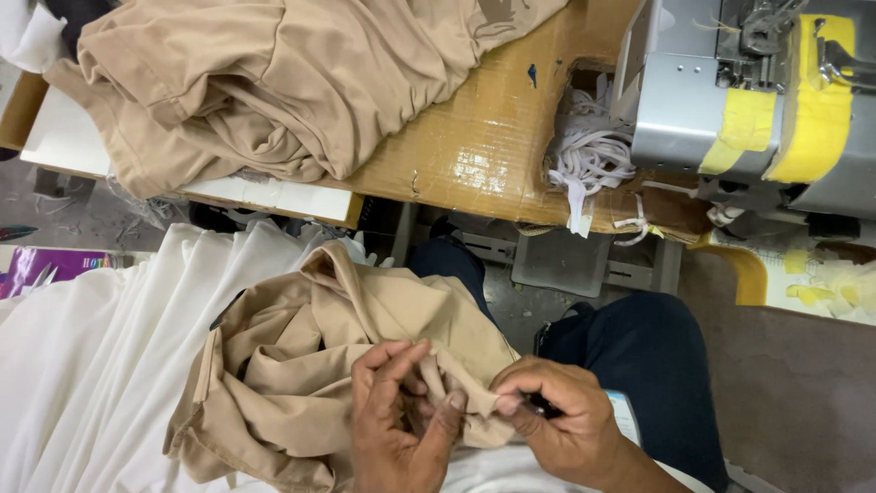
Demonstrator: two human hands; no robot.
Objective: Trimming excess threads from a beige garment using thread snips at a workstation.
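a crumpled tan cotton garment (301, 365) lay near, on the lap, its edge pinched by the left hand (401, 420). a small dark tool, hardly visible, was gripped by the right hand (557, 415). the cloth could have been nicked, the fingers (453, 402) being so close.

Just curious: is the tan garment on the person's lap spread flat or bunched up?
Bunched up: the tan garment lies in crumpled folds, pinched by left hand and right hand.

Sewing machine (757, 100), white elastic strips (589, 151), tan fabric heap (274, 82), white cloth (100, 365).

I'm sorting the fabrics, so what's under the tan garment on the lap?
White cloth spreads beneath the tan garment, which both hands pinch. How far the cloth runs under it is covered.
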